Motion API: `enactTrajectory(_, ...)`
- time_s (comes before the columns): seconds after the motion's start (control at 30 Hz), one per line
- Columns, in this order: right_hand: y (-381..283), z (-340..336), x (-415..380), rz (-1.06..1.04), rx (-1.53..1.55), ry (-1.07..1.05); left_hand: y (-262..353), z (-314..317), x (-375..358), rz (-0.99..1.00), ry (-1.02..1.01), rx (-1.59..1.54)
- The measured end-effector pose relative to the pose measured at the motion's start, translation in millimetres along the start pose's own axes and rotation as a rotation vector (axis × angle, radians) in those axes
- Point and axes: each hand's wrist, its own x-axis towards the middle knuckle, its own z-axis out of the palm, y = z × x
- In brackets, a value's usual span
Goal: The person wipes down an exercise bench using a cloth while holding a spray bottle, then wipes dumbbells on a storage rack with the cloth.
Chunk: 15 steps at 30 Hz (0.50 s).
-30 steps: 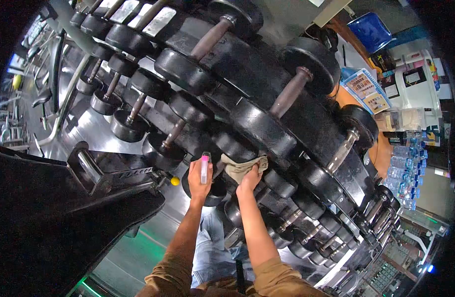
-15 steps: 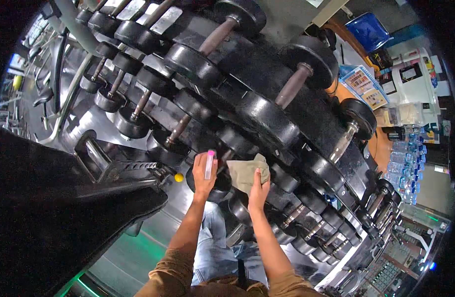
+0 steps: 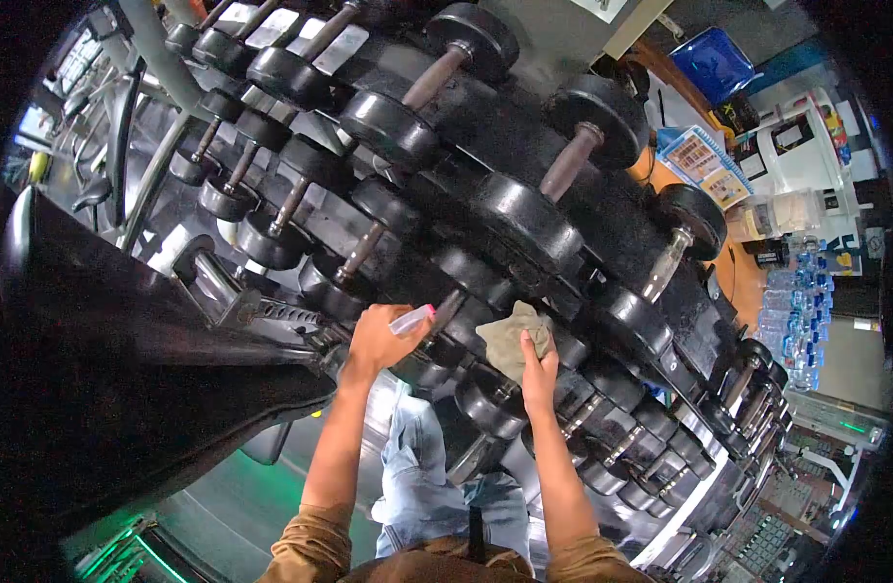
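My left hand (image 3: pixel 377 340) is closed around a small clear bottle (image 3: pixel 408 321) with a pink cap, tilted so the cap points right. The cap end overlaps the handle of a black dumbbell (image 3: pixel 447 312) on the lower row in this view. In my right hand (image 3: pixel 538 374) is a bunched beige cloth (image 3: pixel 507 342), thumb pressed on top and most fingers hidden beneath it. The cloth hangs over the lower row of dumbbells, close to a round black dumbbell head (image 3: pixel 490 400).
Larger dumbbells (image 3: pixel 575 160) fill the upper tier of the rack. A black padded bench (image 3: pixel 155 360) takes up the left side. At the right stand a wooden desk with a spiral booklet (image 3: pixel 707 165), a blue tray (image 3: pixel 714 66) and several water bottles (image 3: pixel 798 311).
The bottle has tipped from upright to slanting right as my left hand turned and shifted slightly left. My right hand moved a little right with the cloth. The view has shifted somewhat.
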Motion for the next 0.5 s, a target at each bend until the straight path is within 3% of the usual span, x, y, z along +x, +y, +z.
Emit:
enactTrajectory(0.1,3.1,7.5,-5.4,0.015,-0.034,-0.025,-14.3,10.6,-9.3,-0.013,-0.005,0.1)
enactTrajectory(0.27,28.1,15.5,-10.8,-0.016,-0.096,-0.052,-27.7,25.2,-11.0,-0.075,0.008,-0.008)
enactTrajectory(0.47,30.2,35.2,-8.8,-0.112,-0.284,0.019,-35.3,33.1,-9.2,-0.089,0.05,0.105)
enactTrajectory(0.5,29.4,38.4,-5.7,-0.206,-0.393,0.027,-38.5,33.7,-10.1,-0.128,0.043,0.058)
